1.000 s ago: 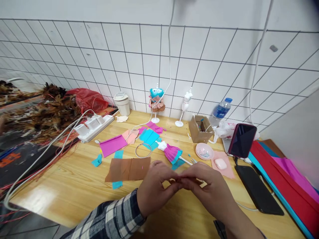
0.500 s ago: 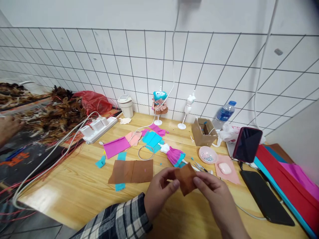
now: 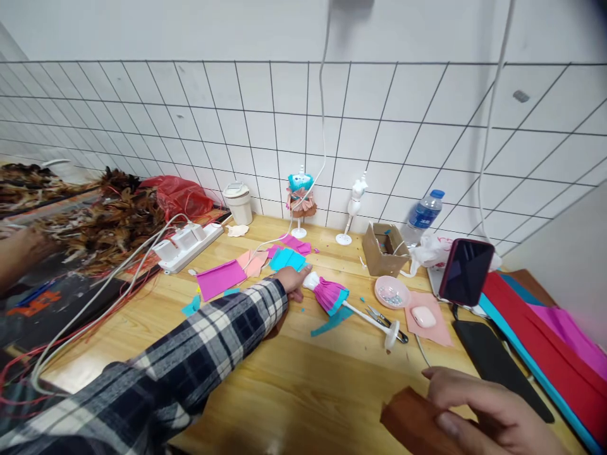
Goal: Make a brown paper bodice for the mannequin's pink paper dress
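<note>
My left hand reaches across the table, its thumb and fingers apart beside the neck end of a small white dress form. That form lies on its side, wearing a gathered magenta skirt with a turquoise hem. Low at the right, my right hand pinches a thin brown piece of cloth or crepe paper. Small scissors lie behind the form's stand, and a turquoise strip is under it. My plaid sleeve covers most of the table left of the form.
Along the wall stand a dressed form, a bare form, a cardboard box and a water bottle. A pink dish holds small beads. A phone leans at right. At left are a power strip and another person's arm.
My left hand has let go of the brown piece and stretched forward to the lying form. My right hand has drawn back, down and right, with the piece. The sleeve now hides the ring.
</note>
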### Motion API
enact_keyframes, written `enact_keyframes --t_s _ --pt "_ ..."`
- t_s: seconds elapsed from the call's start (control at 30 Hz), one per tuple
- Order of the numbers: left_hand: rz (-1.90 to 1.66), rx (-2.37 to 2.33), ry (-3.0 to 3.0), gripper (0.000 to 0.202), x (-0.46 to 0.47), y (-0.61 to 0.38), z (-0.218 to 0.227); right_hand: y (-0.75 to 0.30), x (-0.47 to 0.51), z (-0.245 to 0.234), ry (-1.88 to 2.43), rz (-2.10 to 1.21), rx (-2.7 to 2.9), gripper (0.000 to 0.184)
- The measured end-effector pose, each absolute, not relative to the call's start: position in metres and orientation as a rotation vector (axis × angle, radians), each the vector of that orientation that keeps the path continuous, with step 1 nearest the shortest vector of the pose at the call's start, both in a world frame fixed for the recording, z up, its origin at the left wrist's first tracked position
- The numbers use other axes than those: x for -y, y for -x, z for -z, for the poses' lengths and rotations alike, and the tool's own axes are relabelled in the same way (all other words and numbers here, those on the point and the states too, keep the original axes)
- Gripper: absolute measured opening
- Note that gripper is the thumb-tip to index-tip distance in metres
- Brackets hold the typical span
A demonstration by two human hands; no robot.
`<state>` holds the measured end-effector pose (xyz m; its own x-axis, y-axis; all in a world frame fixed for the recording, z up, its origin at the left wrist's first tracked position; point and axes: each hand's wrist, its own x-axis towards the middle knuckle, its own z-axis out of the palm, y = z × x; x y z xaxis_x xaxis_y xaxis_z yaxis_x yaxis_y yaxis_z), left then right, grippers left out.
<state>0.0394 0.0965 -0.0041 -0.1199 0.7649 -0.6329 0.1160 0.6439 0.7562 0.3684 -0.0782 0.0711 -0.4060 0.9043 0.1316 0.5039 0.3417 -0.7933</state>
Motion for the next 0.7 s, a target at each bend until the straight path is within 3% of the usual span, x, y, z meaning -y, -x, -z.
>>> enact_keyframes --t_s 0.27,0.6,0.7 --pt "-0.816 -1.629 -0.962 0.037 -0.096 -0.052 0.006 -0.346 0.081 -0.082 1.185 -0.99 2.09 0.015" --pt "-1.59 -0.892 -0.859 0.037 -0.03 -0.069 -0.033 -0.341 0.085 -0.077 1.069 -1.099 2.08 0.009" --pt "-1.613 -0.84 -0.898 0.043 -0.012 -0.066 -0.062 -0.341 0.085 -0.084 0.964 -1.173 2.103 0.008"
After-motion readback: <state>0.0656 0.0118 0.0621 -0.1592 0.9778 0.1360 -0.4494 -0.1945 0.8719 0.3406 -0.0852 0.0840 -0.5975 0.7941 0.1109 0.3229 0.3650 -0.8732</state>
